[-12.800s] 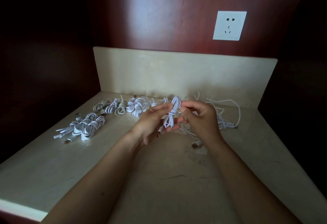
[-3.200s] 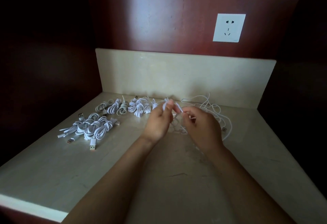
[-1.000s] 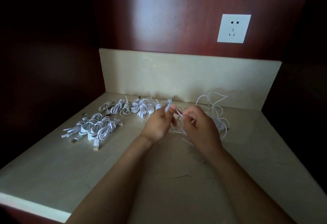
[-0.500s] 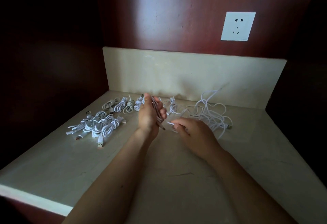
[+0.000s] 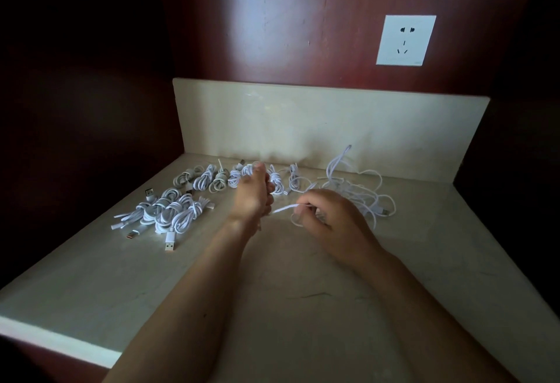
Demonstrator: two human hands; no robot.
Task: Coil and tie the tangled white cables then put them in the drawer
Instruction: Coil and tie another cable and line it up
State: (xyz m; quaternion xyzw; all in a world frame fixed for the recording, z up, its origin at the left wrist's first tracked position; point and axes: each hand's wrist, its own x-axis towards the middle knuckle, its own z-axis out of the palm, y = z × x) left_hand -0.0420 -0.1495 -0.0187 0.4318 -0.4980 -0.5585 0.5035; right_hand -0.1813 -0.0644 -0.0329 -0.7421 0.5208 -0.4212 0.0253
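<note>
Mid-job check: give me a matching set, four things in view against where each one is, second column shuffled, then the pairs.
1 nearest tied bundles
2 loose tangle
3 wall socket
4 white strand

A on the wood panel, upper right
B held between left hand and right hand
C on the counter, left of both hands
D on the counter, beyond the right hand

Pairs: 1-C, 2-D, 3-A, 4-B

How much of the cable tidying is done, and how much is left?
Lots are done: tied bundles lie at the front left, and a row of bundles sits by the back wall. The left hand and right hand hold one loose cable stretched between them. A tangled pile on the right is left to do. No drawer shows, so none look put away yet.
</note>
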